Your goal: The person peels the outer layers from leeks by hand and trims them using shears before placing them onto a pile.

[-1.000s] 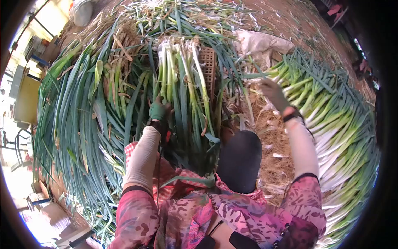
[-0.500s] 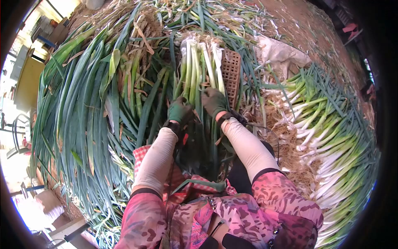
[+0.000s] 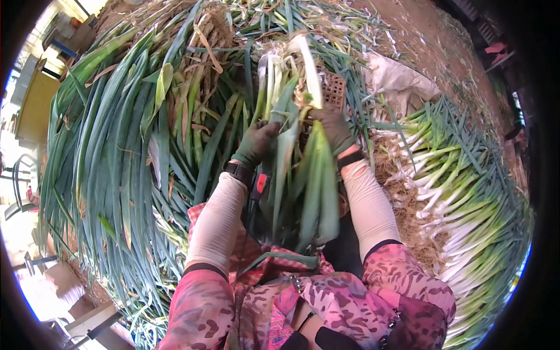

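Observation:
My right hand (image 3: 333, 129), in a dark green glove, is closed round a spring onion (image 3: 312, 70). Its white root end points away from me and its green leaves hang back towards my lap. Just to the left, my left hand (image 3: 259, 141), gloved too, has its fingers closed at a loose green leaf (image 3: 283, 119) beside that stalk. Beyond both hands lie several more spring onions (image 3: 269, 81) with pale stems, partly hidden by the leaf. A brown plastic crate (image 3: 333, 90) shows its lattice side behind my right hand.
A tall heap of untrimmed spring onions (image 3: 122, 151) rises on my left. To the right, a long row of cleaned spring onions (image 3: 466, 204) lies with roots towards me. A whitish sack (image 3: 399, 79) and leaf scraps cover the ground ahead. A red-checked cloth (image 3: 251, 256) lies over my lap.
My right hand has moved right and lifted one spring onion off the others, its leaves swinging. My left hand has shifted slightly up, to a leaf beside it.

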A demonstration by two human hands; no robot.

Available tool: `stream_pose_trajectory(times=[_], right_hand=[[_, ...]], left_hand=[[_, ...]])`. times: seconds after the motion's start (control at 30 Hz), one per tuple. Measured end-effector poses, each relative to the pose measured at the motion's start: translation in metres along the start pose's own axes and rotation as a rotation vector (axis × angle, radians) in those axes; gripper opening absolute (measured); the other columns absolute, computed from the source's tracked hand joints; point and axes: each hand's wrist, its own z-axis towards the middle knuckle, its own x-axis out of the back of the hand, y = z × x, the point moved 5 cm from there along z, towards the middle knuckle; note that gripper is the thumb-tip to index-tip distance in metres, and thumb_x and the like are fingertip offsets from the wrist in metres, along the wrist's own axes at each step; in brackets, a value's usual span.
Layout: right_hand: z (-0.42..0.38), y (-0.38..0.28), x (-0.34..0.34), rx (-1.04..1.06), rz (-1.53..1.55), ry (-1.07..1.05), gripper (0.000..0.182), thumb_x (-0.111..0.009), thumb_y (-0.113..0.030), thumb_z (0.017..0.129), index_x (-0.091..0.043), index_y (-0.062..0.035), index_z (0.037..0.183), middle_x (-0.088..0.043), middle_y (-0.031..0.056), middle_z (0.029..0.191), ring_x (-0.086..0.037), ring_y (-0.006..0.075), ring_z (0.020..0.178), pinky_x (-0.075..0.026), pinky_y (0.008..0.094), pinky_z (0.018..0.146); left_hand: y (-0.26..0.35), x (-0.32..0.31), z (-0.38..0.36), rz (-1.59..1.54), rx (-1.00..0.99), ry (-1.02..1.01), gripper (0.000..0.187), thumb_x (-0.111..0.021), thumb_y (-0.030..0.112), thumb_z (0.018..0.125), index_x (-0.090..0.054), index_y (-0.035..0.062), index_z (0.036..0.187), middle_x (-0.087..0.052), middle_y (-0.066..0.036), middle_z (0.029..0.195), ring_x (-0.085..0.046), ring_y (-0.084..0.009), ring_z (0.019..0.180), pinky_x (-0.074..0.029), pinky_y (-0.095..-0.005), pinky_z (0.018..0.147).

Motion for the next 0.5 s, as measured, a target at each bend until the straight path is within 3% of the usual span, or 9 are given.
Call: stream_pose_trajectory(times=[0.07,0.1,0.17,0.2,0.27,0.33,0.37,0.47,0.5], right_hand=[[-0.012,0.055,-0.010,-0.521,0.373,-0.083,0.027,-0.072,-0.021,0.078,-0.066,-0.0016,0.097,-0.068,0.0163,0.087,-0.066,0.0284,0.081,-0.053,0.0378,0.074],[-0.024,0.078,-0.021,-0.780,0.557,-0.120,0.031,-0.073,-0.022,0.078,-0.065,-0.0007,0.099,-0.069,0.0187,0.089,-0.067,0.0320,0.081,-0.053,0.0398,0.075],[-0.049,0.126,-0.060,-0.714,0.347,-0.056,0.025,-0.069,-0.018,0.080,-0.063,0.0016,0.095,-0.067,0.0154,0.076,-0.065,0.0265,0.065,-0.051,0.0365,0.059],[-0.056,0.139,-0.069,-0.679,0.240,-0.024,0.022,-0.067,-0.015,0.081,-0.062,0.0028,0.092,-0.066,0.0137,0.069,-0.064,0.0237,0.057,-0.050,0.0348,0.050],[-0.054,0.104,-0.065,-0.677,0.245,-0.107,0.028,-0.070,-0.017,0.080,-0.060,0.0008,0.099,-0.068,0.0165,0.077,-0.067,0.0304,0.069,-0.052,0.0384,0.061],[-0.051,0.070,-0.061,-0.627,0.230,-0.229,0.031,-0.072,-0.019,0.080,-0.060,-0.0012,0.101,-0.069,0.0184,0.084,-0.067,0.0326,0.077,-0.052,0.0402,0.067],[-0.051,0.071,-0.076,-0.565,0.136,-0.275,0.034,-0.075,-0.020,0.078,-0.059,-0.0044,0.104,-0.068,0.0199,0.093,-0.066,0.0346,0.089,-0.051,0.0413,0.075],[-0.054,0.061,-0.067,-0.741,0.232,-0.245,0.040,-0.074,-0.019,0.078,-0.059,0.0015,0.109,-0.069,0.0161,0.089,-0.067,0.0291,0.084,-0.051,0.0374,0.072],[-0.051,0.069,-0.074,-0.729,0.387,-0.278,0.037,-0.073,-0.020,0.078,-0.062,-0.0002,0.106,-0.069,0.0175,0.091,-0.067,0.0285,0.086,-0.051,0.0372,0.073]], left_hand=[[-0.005,0.011,0.003,0.054,-0.089,0.181,0.040,-0.062,0.030,0.090,-0.066,-0.0059,0.105,-0.068,-0.008,0.088,-0.063,-0.0150,0.076,-0.051,-0.0300,0.068],[-0.026,0.025,0.014,0.258,-0.001,0.208,0.041,-0.061,0.032,0.090,-0.066,-0.0047,0.107,-0.067,-0.007,0.084,-0.063,-0.0137,0.074,-0.050,-0.0293,0.063],[-0.049,0.020,0.022,0.560,-0.127,-0.161,0.038,-0.061,0.032,0.089,-0.067,-0.0016,0.107,-0.067,-0.006,0.083,-0.062,-0.0137,0.073,-0.050,-0.0288,0.063],[-0.062,0.006,0.022,0.551,-0.076,-0.296,0.037,-0.062,0.032,0.088,-0.068,0.0007,0.106,-0.066,-0.007,0.082,-0.062,-0.0147,0.073,-0.050,-0.0302,0.065],[-0.089,-0.020,0.020,0.533,0.034,-0.564,0.033,-0.064,0.032,0.085,-0.069,0.0053,0.104,-0.066,-0.007,0.081,-0.063,-0.0166,0.074,-0.051,-0.0332,0.069],[-0.054,-0.056,-0.020,0.648,0.330,-0.636,0.040,-0.071,0.035,0.082,-0.066,0.0083,0.113,-0.068,-0.008,0.089,-0.064,-0.0210,0.079,-0.053,-0.0391,0.078],[-0.048,-0.058,-0.013,0.981,0.175,-0.633,0.049,-0.070,0.040,0.081,-0.064,0.0062,0.116,-0.069,-0.015,0.094,-0.067,-0.0294,0.086,-0.052,-0.0447,0.083],[-0.022,-0.026,0.009,1.124,-0.095,0.106,0.053,-0.067,0.044,0.082,-0.063,0.0058,0.119,-0.068,-0.022,0.102,-0.066,-0.0369,0.095,-0.051,-0.0457,0.085],[-0.019,-0.013,0.015,1.101,-0.091,0.175,0.055,-0.067,0.044,0.082,-0.061,0.0055,0.120,-0.068,-0.024,0.104,-0.066,-0.0379,0.098,-0.051,-0.0457,0.085]])
